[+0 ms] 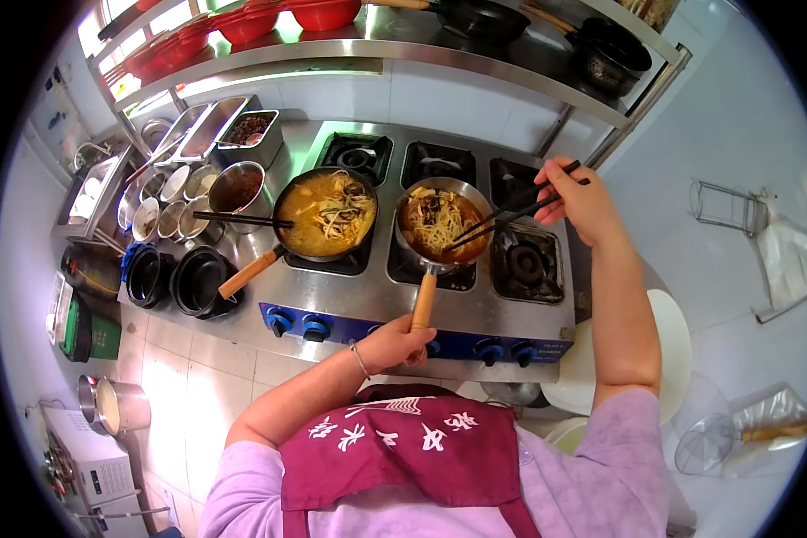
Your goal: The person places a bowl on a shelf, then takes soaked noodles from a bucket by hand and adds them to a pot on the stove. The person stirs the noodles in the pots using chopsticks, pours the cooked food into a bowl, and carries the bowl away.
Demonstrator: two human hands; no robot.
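Observation:
My left hand (399, 346) is wrapped round the wooden handle (424, 300) of a small steel saucepan (410, 248) on a middle burner. Noodles in reddish-brown broth (438, 221) fill the saucepan. Above and to its right, my right hand (572, 199) grips a pair of black chopsticks (511, 216), whose tips dip into the noodles. Left of the saucepan sits a dark frying pan (280, 199) with a wooden handle. It holds yellowish broth and noodles (336, 215), and another pair of dark chopsticks (242, 218) rests across its rim.
Steel cups and bowls (172, 215) crowd the left, beside a pot of dark red sauce (239, 186) and black clay pots (202, 280). A metal shelf (350, 51) with red baskets (247, 24) and black pans (482, 20) spans above. Blue knobs (316, 329) line the stove front.

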